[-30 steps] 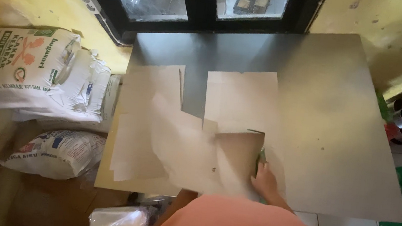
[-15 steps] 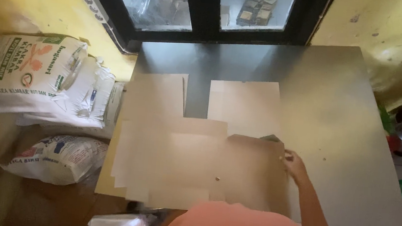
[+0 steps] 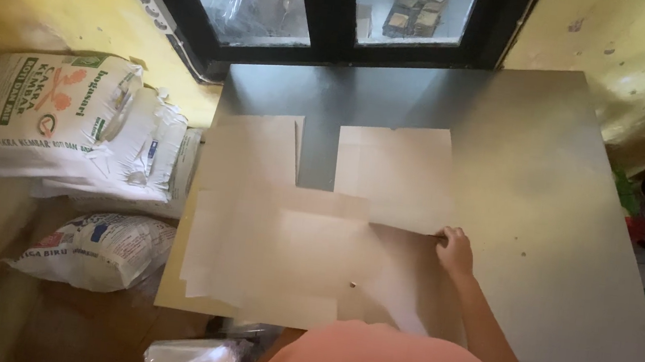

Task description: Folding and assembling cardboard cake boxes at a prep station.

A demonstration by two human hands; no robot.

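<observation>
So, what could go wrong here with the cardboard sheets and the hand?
1. The cardboard sheets overhang the left edge of the metal table, so they may slide off toward the sacks on the floor.
2. Only the right hand grips a sheet's edge; the loose stack could shift out of line.
3. The fingers could get cut on the sheet's thin edge.

One camera only, worn on the head, looking steeply down from above and slightly forward. It sits fairly high over the grey worktop (image 3: 541,228), taking in almost its whole top and the flat cardboard (image 3: 293,234) on it. The wearer's shoulder fills the bottom edge. The window (image 3: 333,6) closes the top, and sacks (image 3: 65,122) on the floor lie at the left.
</observation>
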